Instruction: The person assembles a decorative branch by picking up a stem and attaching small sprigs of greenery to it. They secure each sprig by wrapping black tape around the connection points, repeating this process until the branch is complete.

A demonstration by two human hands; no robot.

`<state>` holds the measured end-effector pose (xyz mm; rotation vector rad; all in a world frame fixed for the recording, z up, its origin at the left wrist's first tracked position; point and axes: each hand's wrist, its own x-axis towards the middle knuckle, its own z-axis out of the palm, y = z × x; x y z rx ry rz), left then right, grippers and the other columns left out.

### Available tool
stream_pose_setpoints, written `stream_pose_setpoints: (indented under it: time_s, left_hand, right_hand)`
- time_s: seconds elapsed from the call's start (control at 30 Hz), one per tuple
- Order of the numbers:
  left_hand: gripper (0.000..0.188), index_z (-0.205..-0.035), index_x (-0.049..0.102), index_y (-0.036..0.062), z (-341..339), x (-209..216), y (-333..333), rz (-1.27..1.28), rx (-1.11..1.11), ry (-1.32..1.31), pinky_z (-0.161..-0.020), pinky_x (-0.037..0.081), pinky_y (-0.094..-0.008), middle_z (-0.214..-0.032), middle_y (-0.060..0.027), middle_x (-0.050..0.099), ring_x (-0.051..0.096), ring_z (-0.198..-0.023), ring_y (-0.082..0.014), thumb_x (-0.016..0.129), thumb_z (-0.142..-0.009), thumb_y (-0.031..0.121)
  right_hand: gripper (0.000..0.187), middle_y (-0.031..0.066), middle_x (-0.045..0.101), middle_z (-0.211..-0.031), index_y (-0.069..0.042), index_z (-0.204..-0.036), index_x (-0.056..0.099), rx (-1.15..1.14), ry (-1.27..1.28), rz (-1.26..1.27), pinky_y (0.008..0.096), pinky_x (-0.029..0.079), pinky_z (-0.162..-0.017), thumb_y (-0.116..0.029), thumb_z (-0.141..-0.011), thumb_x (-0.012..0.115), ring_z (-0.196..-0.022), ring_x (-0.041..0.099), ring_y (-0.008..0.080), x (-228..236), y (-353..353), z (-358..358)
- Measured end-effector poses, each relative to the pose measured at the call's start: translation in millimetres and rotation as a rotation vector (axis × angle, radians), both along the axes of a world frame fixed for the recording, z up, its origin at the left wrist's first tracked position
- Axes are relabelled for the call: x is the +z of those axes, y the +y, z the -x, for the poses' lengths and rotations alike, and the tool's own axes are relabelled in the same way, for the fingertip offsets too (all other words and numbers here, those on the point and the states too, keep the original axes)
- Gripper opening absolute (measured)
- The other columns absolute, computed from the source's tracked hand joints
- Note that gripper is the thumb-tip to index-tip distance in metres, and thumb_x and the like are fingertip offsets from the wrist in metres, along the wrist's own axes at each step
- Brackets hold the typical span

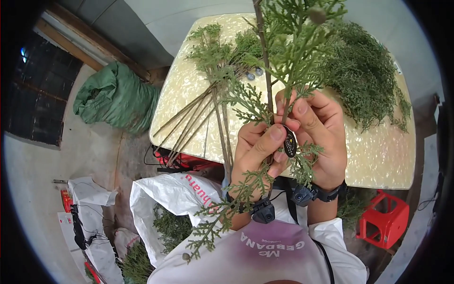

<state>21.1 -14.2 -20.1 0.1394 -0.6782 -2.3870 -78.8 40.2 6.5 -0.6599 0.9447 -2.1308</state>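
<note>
Both my hands are raised above the near edge of the table, close together. My left hand (255, 154) pinches a thin brown evergreen stem (263, 45), upright, with flat green side sprigs hanging below the fingers. A small black oval piece (290, 142) with gold print shows at my left fingertips; whether it is a tag or the end of a roll, I cannot tell. My right hand (324, 135) has thumb and fingers closed on the base of a leafy evergreen sprig (295, 61), held against the stem. The fingers partly hide where the two meet.
The cream table (378, 163) carries a bundle of long-stemmed sprigs (213, 61) at left and a heap of cut greenery (364, 71) at right. A green sack (118, 97), a white sack (156, 187) with greenery, and a red stool (385, 220) stand around it.
</note>
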Motion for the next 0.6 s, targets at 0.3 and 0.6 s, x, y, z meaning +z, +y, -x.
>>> stream_pose_setpoints:
  time_s: [0.3,0.6]
  left_hand:
    - [0.014,-0.102,0.066,0.0012,-0.5,6.0,-4.6,-0.036,-0.016,-0.042,-0.04,0.037,-0.0175,-0.098,-0.0118,0.069,0.049,-0.052,-0.0053,0.064,-0.092,0.01]
    - [0.015,-0.102,0.066,0.0017,1.9,6.6,0.0,-0.029,-0.04,-0.069,-0.04,0.037,-0.0175,-0.096,-0.0101,0.069,0.05,-0.054,-0.0042,0.065,-0.091,0.012]
  right_hand:
    - [0.02,0.0045,0.067,-0.08,0.005,-0.102,0.067,-0.075,0.186,-0.01,0.0217,0.05,-0.061,-0.011,-0.091,0.067,-0.069,0.06,0.0077,1.1,1.4,4.7]
    - [0.021,0.0043,0.067,-0.082,0.005,-0.105,0.066,0.029,0.122,0.002,0.0217,0.05,-0.06,-0.012,-0.091,0.066,-0.07,0.06,0.0075,-8.9,1.6,11.0]
